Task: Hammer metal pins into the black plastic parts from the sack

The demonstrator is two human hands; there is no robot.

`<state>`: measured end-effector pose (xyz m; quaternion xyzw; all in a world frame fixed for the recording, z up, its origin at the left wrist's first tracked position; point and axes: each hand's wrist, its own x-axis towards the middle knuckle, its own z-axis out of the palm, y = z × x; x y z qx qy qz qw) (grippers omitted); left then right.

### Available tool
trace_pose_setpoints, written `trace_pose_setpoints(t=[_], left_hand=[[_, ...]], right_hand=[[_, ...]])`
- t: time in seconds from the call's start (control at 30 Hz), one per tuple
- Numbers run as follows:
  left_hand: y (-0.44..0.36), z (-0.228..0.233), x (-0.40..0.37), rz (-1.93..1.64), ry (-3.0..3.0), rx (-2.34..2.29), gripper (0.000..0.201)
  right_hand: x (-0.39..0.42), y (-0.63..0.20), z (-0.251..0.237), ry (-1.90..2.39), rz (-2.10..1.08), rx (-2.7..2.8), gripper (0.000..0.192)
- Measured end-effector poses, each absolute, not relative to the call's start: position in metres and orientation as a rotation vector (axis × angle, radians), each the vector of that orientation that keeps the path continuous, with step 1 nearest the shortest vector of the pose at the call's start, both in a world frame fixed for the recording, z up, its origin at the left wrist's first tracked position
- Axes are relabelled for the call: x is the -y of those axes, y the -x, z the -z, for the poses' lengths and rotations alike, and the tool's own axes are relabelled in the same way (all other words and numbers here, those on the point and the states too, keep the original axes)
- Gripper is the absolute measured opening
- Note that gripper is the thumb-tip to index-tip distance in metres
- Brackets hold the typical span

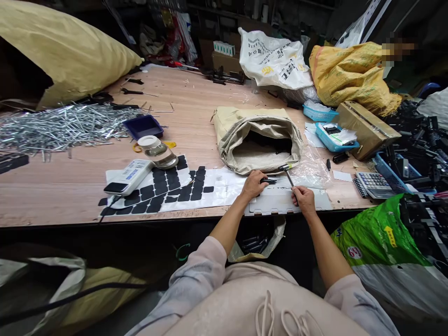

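My right hand (304,199) is closed round the handle of a small hammer (289,176), whose head points away from me, near the mouth of the sack. With bent fingers, my left hand (253,185) grips a slim black part (269,181) just left of the hammer; its exact kind is too small to tell. Both hands are over a pale flat board (280,203) at the table's front edge. Right behind them an open beige sack (259,158) lies on its side, its mouth facing me and its inside dark.
On the left are a white box-shaped device (130,176), a lidded jar (159,153), a sheet of black stickers (154,200), a blue tray (143,127) and piled metal rods (70,123). A calculator (375,185), blue baskets (336,140) and a green bag (378,233) stand right.
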<state>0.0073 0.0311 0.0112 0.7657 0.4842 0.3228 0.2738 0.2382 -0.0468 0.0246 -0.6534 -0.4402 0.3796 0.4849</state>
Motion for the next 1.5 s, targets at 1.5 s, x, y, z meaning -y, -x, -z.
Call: trace_pose_setpoints(t=[1.5], left_hand=[[-0.008, -0.025, 0.006, -1.004, -1.976, -1.167, 0.012]], right_hand=[[0.045, -0.238, -0.030, 1.424, -1.122, 0.952, 0.036]])
